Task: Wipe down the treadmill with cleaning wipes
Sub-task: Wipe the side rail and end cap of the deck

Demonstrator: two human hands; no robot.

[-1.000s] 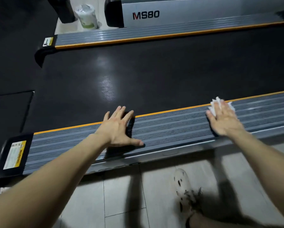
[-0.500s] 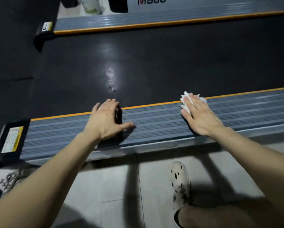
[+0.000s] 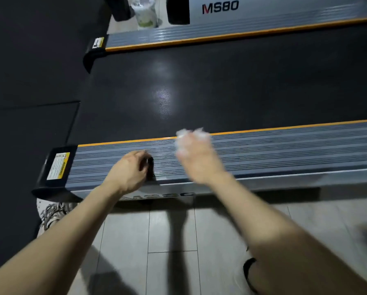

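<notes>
The treadmill's near grey ribbed side rail (image 3: 284, 154) with an orange edge runs across the middle, and the black belt (image 3: 220, 86) lies beyond it. My right hand (image 3: 197, 160) is motion-blurred and presses a crumpled white wipe (image 3: 183, 133) flat onto the rail near the orange edge; the wipe sticks out past the fingertips. My left hand (image 3: 131, 171) rests on the rail just to the left, its fingers bent down at the tips and holding nothing.
A yellow-and-white warning label (image 3: 59, 167) marks the rail's black end cap at the left. The far side rail (image 3: 220, 33) and an "MS80" panel lie beyond the belt. A wipes canister (image 3: 145, 11) stands at top. My patterned shoe (image 3: 50, 213) is on the grey tile floor (image 3: 172, 231).
My right hand has slid the wipe leftward along the rail, close to my left hand. My left hand's fingers have bent from flat. The view has shifted towards the rail's end cap.
</notes>
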